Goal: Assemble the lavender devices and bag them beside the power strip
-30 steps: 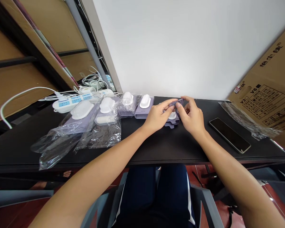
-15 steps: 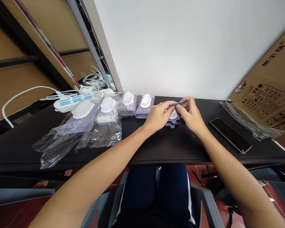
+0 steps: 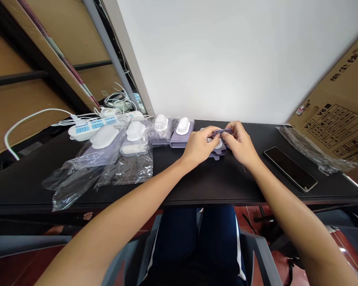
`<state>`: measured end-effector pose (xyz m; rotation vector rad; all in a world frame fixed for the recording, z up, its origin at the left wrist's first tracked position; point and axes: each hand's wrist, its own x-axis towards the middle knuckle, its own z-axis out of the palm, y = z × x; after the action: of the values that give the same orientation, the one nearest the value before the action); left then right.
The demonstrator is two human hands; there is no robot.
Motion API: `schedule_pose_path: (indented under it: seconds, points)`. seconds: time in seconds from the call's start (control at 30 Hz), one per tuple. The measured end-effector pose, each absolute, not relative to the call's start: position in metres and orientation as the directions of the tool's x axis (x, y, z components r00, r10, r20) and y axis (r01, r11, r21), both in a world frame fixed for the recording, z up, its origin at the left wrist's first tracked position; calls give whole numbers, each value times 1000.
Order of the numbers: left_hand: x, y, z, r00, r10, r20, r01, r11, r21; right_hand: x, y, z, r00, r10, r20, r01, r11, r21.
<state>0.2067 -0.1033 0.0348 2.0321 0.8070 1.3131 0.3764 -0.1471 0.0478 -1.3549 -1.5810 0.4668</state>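
Note:
My left hand and my right hand meet over a purple cardboard box that has cut-out tabs and a white part on top, mostly covered by my fingers. Both hands are closed, pinching a thin purple flap between thumbs and fingertips. To the left of my left hand is a finished-looking purple box with a white rounded plastic piece on it. Farther left, more purple boxes with white pieces lie in clear plastic bags.
A phone lies on the black table at right, beside a crumpled clear wrapper. Against the wall leans a printed cardboard carton. At the back left is a white power strip with cables.
The purple flap between my fingertips has shifted slightly and the white part beneath is more covered. My hands stay in nearly the same place.

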Motion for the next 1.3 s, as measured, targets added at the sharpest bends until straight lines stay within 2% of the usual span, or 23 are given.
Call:
schedule_pose_path:
  seconds: [0.17, 0.33, 0.47, 0.7, 0.87, 0.97, 1.1, 1.2, 1.3]
  points:
    - [201, -96, 35, 432, 733, 525, 132, -628, 767, 386, -146, 55, 83, 899, 431, 510, 333, -793]
    - [190, -98, 48, 521, 662, 539, 306, -735, 605, 402, -145, 63, -81, 894, 441, 569, 404, -716]
    - [187, -101, 54, 568, 619, 542, 331, -775, 538, 407, -149, 66, -153, 878, 453, 602, 446, -662]
    - [186, -98, 50, 586, 620, 522, 286, -761, 582, 410, -154, 70, -242, 889, 389, 691, 439, -574]
    - [187, -99, 50, 566, 640, 519, 268, -738, 619, 410, -152, 69, -226, 901, 370, 641, 424, -640]
    - [191, -98, 47, 508, 663, 550, 187, -708, 681, 403, -152, 66, -162, 908, 386, 554, 407, -726]
    - [199, -92, 40, 384, 747, 543, -44, -573, 818, 389, -150, 63, -23, 911, 411, 381, 388, -839]
    - [204, -90, 38, 345, 805, 482, -205, -437, 876, 381, -149, 60, 63, 913, 403, 315, 365, -876]
    - [205, -91, 40, 367, 817, 446, -291, -354, 889, 378, -148, 58, 103, 908, 407, 289, 364, -885]
